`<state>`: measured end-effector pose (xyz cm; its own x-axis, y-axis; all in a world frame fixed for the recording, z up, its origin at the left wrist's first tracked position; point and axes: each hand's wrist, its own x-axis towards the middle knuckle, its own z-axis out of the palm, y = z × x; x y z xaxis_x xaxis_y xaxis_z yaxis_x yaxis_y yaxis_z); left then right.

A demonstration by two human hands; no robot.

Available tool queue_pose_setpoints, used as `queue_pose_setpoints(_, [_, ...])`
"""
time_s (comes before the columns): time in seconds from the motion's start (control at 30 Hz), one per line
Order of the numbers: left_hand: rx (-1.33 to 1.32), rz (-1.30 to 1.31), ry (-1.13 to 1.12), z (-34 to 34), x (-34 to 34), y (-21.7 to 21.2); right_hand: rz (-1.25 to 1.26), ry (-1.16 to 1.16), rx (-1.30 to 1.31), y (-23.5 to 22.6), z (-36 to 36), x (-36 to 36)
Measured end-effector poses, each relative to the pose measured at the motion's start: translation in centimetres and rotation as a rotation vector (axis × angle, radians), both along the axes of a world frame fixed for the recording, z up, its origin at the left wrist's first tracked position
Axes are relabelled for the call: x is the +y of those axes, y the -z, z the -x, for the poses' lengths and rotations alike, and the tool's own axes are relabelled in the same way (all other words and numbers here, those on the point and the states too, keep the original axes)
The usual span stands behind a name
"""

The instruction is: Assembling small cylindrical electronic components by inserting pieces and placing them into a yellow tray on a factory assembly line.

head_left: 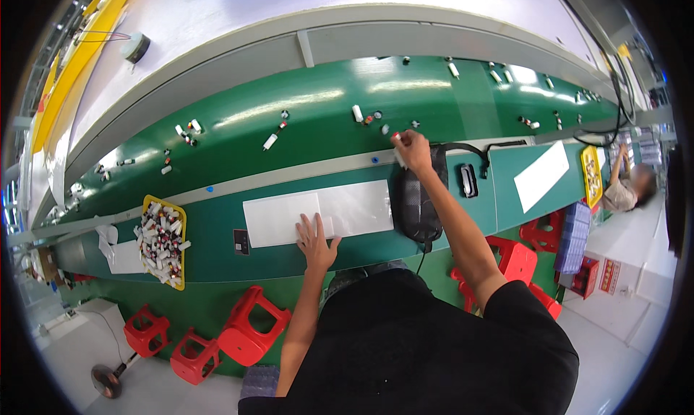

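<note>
My left hand (316,245) lies flat with its fingers spread on the front edge of a white sheet (278,216). A clear glossy sheet (365,205) covers the right part of that white area. My right hand (415,152) reaches out to the far edge of the work strip, its fingers closed on a small white cylinder with a red end (396,137). Below that hand and forearm is a black bag (418,216), partly hidden by the arm. Just right of the bag sits a small open black case (468,180) with something white inside.
Beyond a pale rail, a green belt (318,111) carries scattered white cylinders and small dark parts. A yellow tray (182,230) heaped with similar pieces stands at left, another yellow tray (591,176) at far right beside a person (625,194). Red stools (253,327) stand below the bench.
</note>
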<state>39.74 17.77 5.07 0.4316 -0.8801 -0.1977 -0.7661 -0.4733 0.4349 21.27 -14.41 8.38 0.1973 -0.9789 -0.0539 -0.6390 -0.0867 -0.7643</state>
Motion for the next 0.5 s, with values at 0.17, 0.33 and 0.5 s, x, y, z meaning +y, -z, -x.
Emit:
queue_pose_setpoints(0.17, [-0.157,-0.074,-0.04,1.0,0.4,0.9,0.575,0.062,0.452,2.8,-4.8,-4.1])
queue_pose_setpoints(0.33, [-0.066,0.071,-0.131,0.7,0.5,0.5,0.327,-0.275,0.375,3.4,-11.6,-4.6])
queue_pose_setpoints(0.5, [0.048,0.269,-0.132,1.1,-1.2,-2.0,0.298,-0.279,0.483,5.9,-13.3,-5.9])
